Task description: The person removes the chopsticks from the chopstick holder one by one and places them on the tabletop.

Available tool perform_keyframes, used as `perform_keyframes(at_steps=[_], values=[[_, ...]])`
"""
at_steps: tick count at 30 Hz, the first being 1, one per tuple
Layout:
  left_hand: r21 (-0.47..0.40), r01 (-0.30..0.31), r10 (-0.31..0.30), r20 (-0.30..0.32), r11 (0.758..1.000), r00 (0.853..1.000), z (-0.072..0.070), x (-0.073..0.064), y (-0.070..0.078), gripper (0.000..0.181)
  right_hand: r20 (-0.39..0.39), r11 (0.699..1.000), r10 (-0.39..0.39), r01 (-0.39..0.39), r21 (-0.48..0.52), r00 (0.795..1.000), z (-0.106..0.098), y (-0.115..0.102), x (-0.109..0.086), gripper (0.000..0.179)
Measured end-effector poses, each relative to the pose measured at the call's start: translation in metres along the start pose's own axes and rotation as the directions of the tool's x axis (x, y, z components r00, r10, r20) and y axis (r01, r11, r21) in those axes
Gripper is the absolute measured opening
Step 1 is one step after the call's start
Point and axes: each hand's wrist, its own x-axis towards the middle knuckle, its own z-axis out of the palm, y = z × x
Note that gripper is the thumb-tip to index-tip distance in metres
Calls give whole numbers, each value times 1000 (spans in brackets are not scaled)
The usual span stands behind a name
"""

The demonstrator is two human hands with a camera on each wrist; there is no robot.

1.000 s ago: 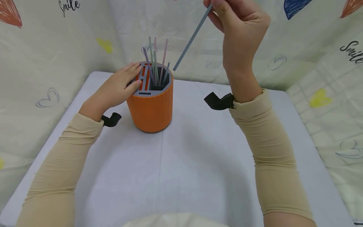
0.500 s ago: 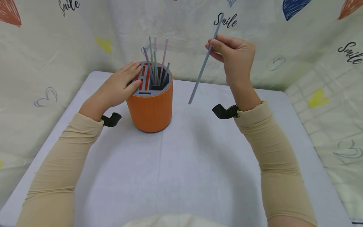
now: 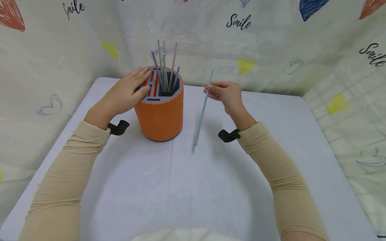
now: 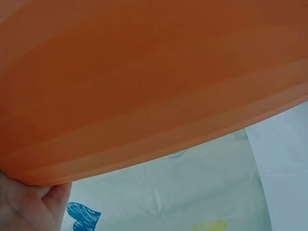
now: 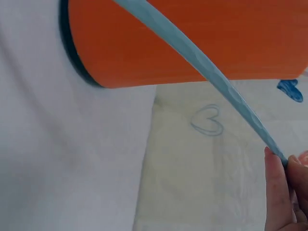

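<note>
Plain beige sleeves [image 3: 57, 180], close-fitting with crosswise wrinkles, thick folded cuffs [image 3: 253, 135], black bent pieces [image 3: 119, 128] jutting beside them

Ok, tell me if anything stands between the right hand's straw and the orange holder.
Nothing visible stands between the straw, pinched in the right hand, and the holder. The left hand rests on the holder's other side, out of the way.

The cup [image 3: 159, 121] and the stick [image 3: 200, 120] in the right hand [image 3: 227, 94] walled in a narrow gap; the near table [image 3: 181, 194] gave wide room.
</note>
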Motion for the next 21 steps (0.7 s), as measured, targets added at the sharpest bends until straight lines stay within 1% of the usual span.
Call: perform_keyframes(at_steps=[4,8,15,18,21], values=[[-7,-5,5,-6,1000,1000,0,1,2,58,5,996,69,-68,-51,998,-1,19,4,24],[-9,-11,10,-6,1000,1000,0,2,3,58,-12,987,137,-138,-84,990,-3,36,5,31],[21,3,-4,7,1000,1000,0,2,2,58,-33,964,248,-250,-91,968,-3,62,9,35],[15,-2,2,5,1000,1000,1,1,1,58,-37,953,292,-294,-76,956,-3,71,11,37],[7,-2,2,2,1000,1000,1,1,1,58,-24,945,316,-317,-83,948,-5,78,12,38]])
